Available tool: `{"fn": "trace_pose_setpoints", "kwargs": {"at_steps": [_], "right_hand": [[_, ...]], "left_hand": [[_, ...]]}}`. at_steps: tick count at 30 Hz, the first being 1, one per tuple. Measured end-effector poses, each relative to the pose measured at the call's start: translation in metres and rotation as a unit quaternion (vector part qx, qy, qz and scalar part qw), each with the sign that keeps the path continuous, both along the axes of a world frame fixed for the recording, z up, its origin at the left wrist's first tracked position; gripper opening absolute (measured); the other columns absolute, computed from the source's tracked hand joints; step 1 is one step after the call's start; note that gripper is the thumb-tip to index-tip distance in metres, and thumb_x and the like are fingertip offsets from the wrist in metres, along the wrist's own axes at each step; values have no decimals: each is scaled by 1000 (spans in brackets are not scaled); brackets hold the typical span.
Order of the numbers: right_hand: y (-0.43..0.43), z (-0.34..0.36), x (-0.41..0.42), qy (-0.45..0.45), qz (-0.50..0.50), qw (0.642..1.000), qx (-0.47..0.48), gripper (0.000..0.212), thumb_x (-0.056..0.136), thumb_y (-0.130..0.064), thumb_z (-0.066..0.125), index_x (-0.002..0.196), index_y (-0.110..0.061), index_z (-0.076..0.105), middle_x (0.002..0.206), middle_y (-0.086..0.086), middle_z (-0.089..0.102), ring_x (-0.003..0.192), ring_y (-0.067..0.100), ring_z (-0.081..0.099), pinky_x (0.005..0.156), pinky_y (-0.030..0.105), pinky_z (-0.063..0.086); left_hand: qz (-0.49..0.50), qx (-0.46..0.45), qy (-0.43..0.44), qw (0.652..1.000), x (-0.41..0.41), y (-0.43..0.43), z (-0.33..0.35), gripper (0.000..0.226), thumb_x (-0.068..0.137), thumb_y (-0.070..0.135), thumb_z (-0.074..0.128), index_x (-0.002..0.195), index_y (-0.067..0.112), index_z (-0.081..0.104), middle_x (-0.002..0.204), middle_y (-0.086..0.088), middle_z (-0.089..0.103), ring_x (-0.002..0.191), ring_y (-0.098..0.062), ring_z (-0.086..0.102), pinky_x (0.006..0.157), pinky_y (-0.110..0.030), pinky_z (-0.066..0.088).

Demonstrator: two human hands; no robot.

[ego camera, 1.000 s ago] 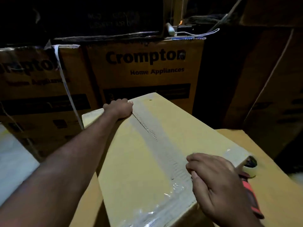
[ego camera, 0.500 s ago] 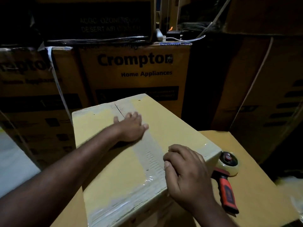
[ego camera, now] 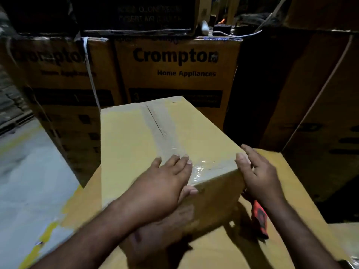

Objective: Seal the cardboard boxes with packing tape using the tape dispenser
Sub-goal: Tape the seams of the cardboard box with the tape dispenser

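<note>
Cardboard box (ego camera: 126, 152) centre frame, clear tape (ego camera: 165, 136) along top seam. Left hand (ego camera: 165, 183) flat, fingers straight on near tape end; right hand (ego camera: 258, 175) flat against box's right side. Tape dispenser (ego camera: 259, 216) lies lower right. Best: rub tape firmly over near edge, brace box.

Room around the small box (ego camera: 132, 152)
Stacked cartons (ego camera: 174, 74) are walling off the space behind it, open floor (ego camera: 29, 181) is lying to its left, and a tape dispenser (ego camera: 259, 216) is sitting just right of it.
</note>
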State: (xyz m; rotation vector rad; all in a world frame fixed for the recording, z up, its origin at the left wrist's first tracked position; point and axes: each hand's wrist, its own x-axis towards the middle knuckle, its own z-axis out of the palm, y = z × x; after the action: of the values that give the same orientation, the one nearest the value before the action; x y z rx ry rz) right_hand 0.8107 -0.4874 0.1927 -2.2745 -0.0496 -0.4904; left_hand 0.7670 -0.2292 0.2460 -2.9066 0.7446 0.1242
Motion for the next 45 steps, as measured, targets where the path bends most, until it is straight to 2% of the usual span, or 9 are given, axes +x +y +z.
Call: {"fn": "trace_pose_setpoints", "kwargs": {"at_steps": [7, 14, 21, 24, 27, 30, 34, 39, 45], "right_hand": [[12, 8, -6, 39, -23, 994, 96, 41, 98, -50, 53, 119, -17, 68, 92, -6, 68, 87, 14, 63, 69, 32, 49], [35, 16, -33, 93, -1, 993, 70, 39, 83, -62, 66, 93, -25, 62, 86, -9, 65, 80, 11, 60, 65, 33, 50], [50, 35, -19, 199, 57, 968, 141, 61, 91, -34, 64, 146, -28, 41, 126, -1, 59, 105, 20, 59, 82, 40, 56], [66, 43, -13, 165, 67, 984, 15, 65, 92, -41, 61, 150, -28, 34, 143, 2, 51, 120, 23, 55, 96, 37, 48], [71, 55, -3, 235, 102, 967, -10, 78, 96, -45, 58, 159, -30, 13, 147, -1, 45, 107, 19, 53, 76, 28, 49], [69, 67, 15, 297, 136, 945, 5, 96, 92, -52, 64, 160, -28, 1, 158, 3, 34, 116, 21, 51, 89, 29, 45], [81, 72, 36, 299, 156, 938, 76, 82, 89, -39, 73, 153, -14, 29, 127, -5, 57, 103, 7, 59, 70, 13, 45], [93, 77, 25, 253, 125, 958, 60, 46, 90, -35, 73, 128, -20, 51, 98, -14, 59, 82, -2, 54, 54, 9, 42], [88, 111, 4, 211, 90, 973, 25, 40, 89, -43, 71, 120, -21, 57, 95, -14, 62, 82, 3, 60, 61, 17, 46]], "left_hand": [[-24, -101, 37, 994, 4, 27, 2, 96, 82, 85, -5, 162, 34, 12, 168, 15, 0, 155, -4, 0, 123, -21, -1], [133, -91, -111, 981, -33, 95, -3, 103, 78, 94, 1, 152, 36, 44, 163, 10, 29, 153, -18, 27, 118, -62, 15], [410, -585, -83, 695, -60, 137, -36, 68, 83, 65, 71, 141, 32, 60, 141, 2, 61, 125, -19, 61, 108, -48, 46], [422, -547, -91, 717, -50, 128, -27, 66, 92, 41, 72, 150, 19, 50, 146, -3, 57, 127, -23, 58, 103, -43, 48], [411, -564, -16, 716, -30, 135, -12, 63, 87, 50, 74, 142, 28, 52, 134, 7, 61, 114, -19, 64, 92, -39, 54], [377, -478, 74, 790, 0, 155, -1, 64, 92, 50, 70, 145, 28, 42, 128, 10, 61, 111, -15, 61, 90, -35, 51], [384, -406, 100, 823, 47, 177, 4, 84, 79, 70, 72, 145, 27, 42, 132, 0, 62, 111, -22, 62, 97, -41, 52], [386, -332, 15, 861, 51, 164, 13, 50, 90, 58, 67, 111, 13, 57, 105, -3, 61, 82, -14, 55, 63, -31, 43], [336, -340, 5, 878, 25, 157, 69, 43, 89, 56, 69, 101, 21, 48, 105, -2, 52, 95, -23, 53, 90, -40, 48]]}}
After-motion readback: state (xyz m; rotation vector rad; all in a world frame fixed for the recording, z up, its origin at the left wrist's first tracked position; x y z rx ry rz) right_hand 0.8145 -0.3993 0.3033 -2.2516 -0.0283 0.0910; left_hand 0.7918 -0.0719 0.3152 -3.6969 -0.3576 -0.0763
